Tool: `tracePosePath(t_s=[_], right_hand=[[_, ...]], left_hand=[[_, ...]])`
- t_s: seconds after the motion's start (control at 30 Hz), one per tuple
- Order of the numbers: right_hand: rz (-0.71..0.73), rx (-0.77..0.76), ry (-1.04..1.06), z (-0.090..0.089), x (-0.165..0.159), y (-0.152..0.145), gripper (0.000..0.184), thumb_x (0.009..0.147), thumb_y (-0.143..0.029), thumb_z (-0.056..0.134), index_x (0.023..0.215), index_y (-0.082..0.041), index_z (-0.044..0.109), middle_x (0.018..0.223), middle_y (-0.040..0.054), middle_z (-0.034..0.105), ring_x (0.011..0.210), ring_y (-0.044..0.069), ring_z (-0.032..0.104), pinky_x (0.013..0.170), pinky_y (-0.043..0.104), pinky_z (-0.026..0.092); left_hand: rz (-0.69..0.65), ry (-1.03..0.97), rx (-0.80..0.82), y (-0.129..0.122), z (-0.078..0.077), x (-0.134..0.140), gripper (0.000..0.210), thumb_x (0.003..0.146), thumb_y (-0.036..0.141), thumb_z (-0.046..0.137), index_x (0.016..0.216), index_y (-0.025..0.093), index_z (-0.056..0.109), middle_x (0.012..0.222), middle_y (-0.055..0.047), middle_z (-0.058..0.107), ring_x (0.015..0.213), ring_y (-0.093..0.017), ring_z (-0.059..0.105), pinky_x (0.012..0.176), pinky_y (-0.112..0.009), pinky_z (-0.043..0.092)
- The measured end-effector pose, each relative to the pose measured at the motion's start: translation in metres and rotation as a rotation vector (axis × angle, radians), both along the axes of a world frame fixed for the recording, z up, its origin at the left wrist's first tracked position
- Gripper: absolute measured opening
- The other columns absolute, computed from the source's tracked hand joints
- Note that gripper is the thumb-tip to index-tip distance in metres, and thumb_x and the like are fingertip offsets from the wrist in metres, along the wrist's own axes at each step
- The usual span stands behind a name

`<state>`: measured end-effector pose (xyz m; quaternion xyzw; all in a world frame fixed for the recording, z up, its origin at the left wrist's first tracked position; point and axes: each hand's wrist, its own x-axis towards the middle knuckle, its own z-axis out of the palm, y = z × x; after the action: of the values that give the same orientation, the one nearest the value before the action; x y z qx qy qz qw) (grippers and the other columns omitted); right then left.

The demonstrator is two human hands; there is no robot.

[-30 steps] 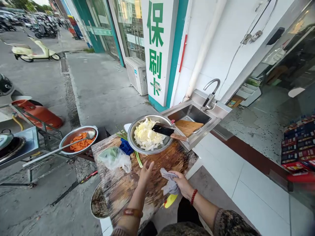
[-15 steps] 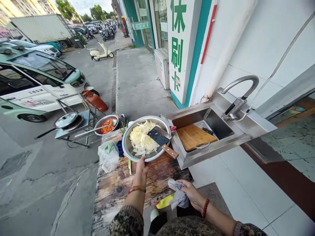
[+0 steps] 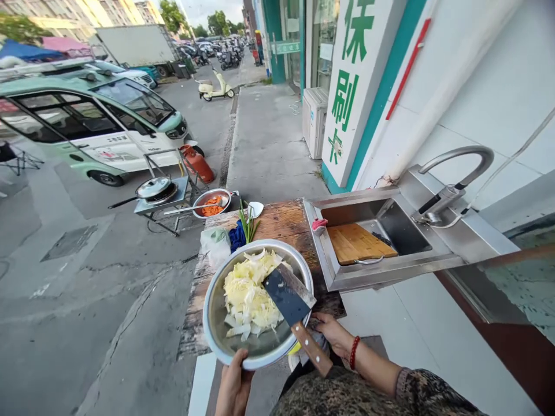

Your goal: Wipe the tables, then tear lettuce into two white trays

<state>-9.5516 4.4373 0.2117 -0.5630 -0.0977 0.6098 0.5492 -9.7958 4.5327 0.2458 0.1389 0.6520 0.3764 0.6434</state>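
Note:
My left hand [image 3: 236, 378] grips the near rim of a wide metal bowl [image 3: 209, 323], its thumb over the edge. Chopped cabbage [image 3: 251, 292] fills much of the bowl. A cleaver [image 3: 288, 300] lies across the cabbage, its wooden handle jutting over the rim towards my body. My right hand [image 3: 333, 335] is closed on a grey cloth [image 3: 319, 340], close to the bowl's right side. Most of that cloth is hidden behind the bowl and the cleaver's handle.
On the wooden table [image 3: 286, 222] lie green onions [image 3: 248, 225], a blue cloth [image 3: 237, 236], a plastic bag [image 3: 215, 245] and a white scoop [image 3: 255, 209]. Right of it, a steel sink [image 3: 403, 231] holds a cutting board [image 3: 358, 244]. A pan [image 3: 154, 188] sits on a stove at left.
The bowl, with the cabbage and cleaver, has come off the far part of the table towards my body in my left hand. My right hand, with the cloth, is now beside the bowl.

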Motion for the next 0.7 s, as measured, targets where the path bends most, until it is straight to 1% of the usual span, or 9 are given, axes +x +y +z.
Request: tracePosePath(t_s=[0.1,0.23,0.37,0.43,0.47,0.53,0.57,0.63,0.7], right_hand=[[0.018,-0.009,0.014,0.004,0.003,-0.004,0.038,0.052,-0.025,0.069,0.089,-0.016,0.071,0.08,0.0034,0.073,0.065,0.017,0.063,0.061,0.026,0.046],[-0.032,0.025,-0.02,0.032,0.039,0.011,0.045,0.055,-0.023,0.069,0.1,-0.017,0.069,0.086,0.0045,0.073,0.064,0.016,0.062,0.057,0.025,0.045],[-0.127,0.181,-0.134,0.073,0.108,0.064,0.048,0.064,-0.026,0.068,0.111,-0.019,0.066,0.107,0.0073,0.072,0.085,0.021,0.066,0.07,0.03,0.05],[-0.127,0.271,-0.319,0.088,0.14,0.103,0.045,0.071,-0.027,0.064,0.116,-0.021,0.064,0.117,0.007,0.069,0.098,0.022,0.064,0.081,0.032,0.05],[-0.089,0.319,-0.451,0.092,0.152,0.125,0.042,0.075,-0.026,0.061,0.117,-0.022,0.064,0.121,0.0064,0.067,0.105,0.022,0.062,0.087,0.034,0.049],[0.105,0.441,-0.745,0.086,0.163,0.165,0.036,0.083,-0.022,0.053,0.116,-0.024,0.065,0.125,0.005,0.064,0.114,0.021,0.057,0.099,0.036,0.044],[0.272,0.52,-0.879,0.076,0.161,0.181,0.034,0.085,-0.018,0.049,0.115,-0.024,0.066,0.125,0.005,0.064,0.115,0.02,0.056,0.102,0.037,0.042],[0.702,0.7,-1.076,0.047,0.147,0.201,0.034,0.087,-0.012,0.047,0.111,-0.023,0.068,0.123,0.0069,0.064,0.115,0.02,0.056,0.104,0.038,0.041],[1.108,0.849,-1.213,0.012,0.126,0.204,0.029,0.088,-0.01,0.05,0.108,-0.02,0.068,0.121,0.0105,0.064,0.115,0.022,0.054,0.101,0.04,0.043]], left_hand=[[0.058,0.023,-0.004,-0.021,-0.005,-0.037,0.034,0.064,0.005,0.065,0.094,0.02,0.06,0.07,0.0,0.068,0.056,-0.015,0.065,0.055,-0.025,0.055],[0.116,0.061,0.006,-0.022,-0.009,-0.06,0.043,0.064,0.003,0.067,0.103,0.018,0.059,0.073,-0.001,0.068,0.057,-0.015,0.064,0.054,-0.024,0.054],[0.157,0.057,-0.031,-0.012,-0.015,-0.06,0.036,0.065,0.002,0.066,0.096,0.017,0.06,0.069,-0.001,0.068,0.056,-0.015,0.064,0.054,-0.023,0.054],[0.203,0.062,-0.069,-0.008,-0.018,-0.055,0.029,0.064,0.003,0.066,0.09,0.016,0.061,0.065,0.0,0.067,0.053,-0.015,0.063,0.052,-0.022,0.053],[0.23,0.066,-0.089,-0.007,-0.019,-0.052,0.026,0.064,0.003,0.065,0.087,0.016,0.061,0.063,0.0,0.066,0.052,-0.014,0.062,0.05,-0.022,0.053],[0.292,0.093,-0.107,-0.004,-0.022,-0.043,0.023,0.064,0.004,0.065,0.084,0.015,0.062,0.061,0.0,0.066,0.051,-0.014,0.062,0.049,-0.021,0.052],[0.327,0.122,-0.107,-0.003,-0.022,-0.038,0.024,0.064,0.005,0.065,0.086,0.015,0.063,0.062,0.0,0.066,0.051,-0.014,0.062,0.051,-0.021,0.053],[0.401,0.212,-0.098,0.0,-0.021,-0.025,0.031,0.065,0.007,0.066,0.095,0.014,0.064,0.064,0.0,0.068,0.056,-0.016,0.065,0.059,-0.025,0.057],[0.48,0.317,-0.084,0.0,-0.018,-0.01,0.04,0.067,0.011,0.067,0.107,0.015,0.063,0.069,0.0,0.07,0.062,-0.018,0.068,0.07,-0.031,0.06]])
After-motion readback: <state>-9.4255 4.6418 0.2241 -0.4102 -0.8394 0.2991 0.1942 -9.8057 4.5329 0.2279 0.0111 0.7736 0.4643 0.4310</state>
